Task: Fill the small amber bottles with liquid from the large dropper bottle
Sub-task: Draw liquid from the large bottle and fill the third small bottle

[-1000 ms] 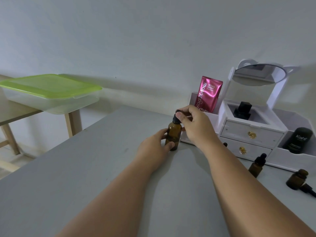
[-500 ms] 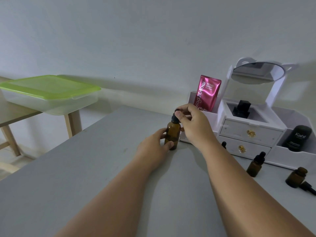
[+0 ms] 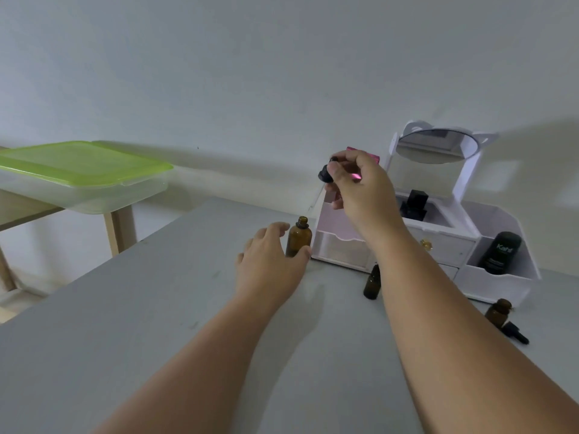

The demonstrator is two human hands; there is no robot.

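1. Amber glass: the large dropper bottle (image 3: 298,236) stands upright on the grey table (image 3: 125,308), uncapped, its neck open, just in front of the left corner of the white organiser (image 3: 341,249).
2. The left hand (image 3: 269,264) wraps the lower body of the large dropper bottle, thumb tip on the bottle's right side and fingers on its left, steadying it against the table.
3. The right hand (image 3: 360,186) is raised above and to the right of the bottle. Its thumb and fingertips pinch the black dropper cap (image 3: 326,174), clear of the bottle neck.
4. The clear pipette (image 3: 316,198) hangs from the cap, tilted down and to the left, its tip above and slightly right of the bottle mouth, not touching it. Whether it holds liquid cannot be told.
5. One small amber bottle (image 3: 372,285) with a black cap stands on the table, partly hidden by the right forearm.
6. A second small amber bottle (image 3: 498,312) stands uncapped further right, in front of the organiser; a loose black dropper (image 3: 515,332) lies on the table just beside it.
7. The organiser carries a round mirror (image 3: 438,147), a black tube (image 3: 501,252) in its right compartment and a pink sachet (image 3: 363,151) behind the right hand.
8. A green-lidded clear container (image 3: 81,177) rests on a separate wooden table at far left.
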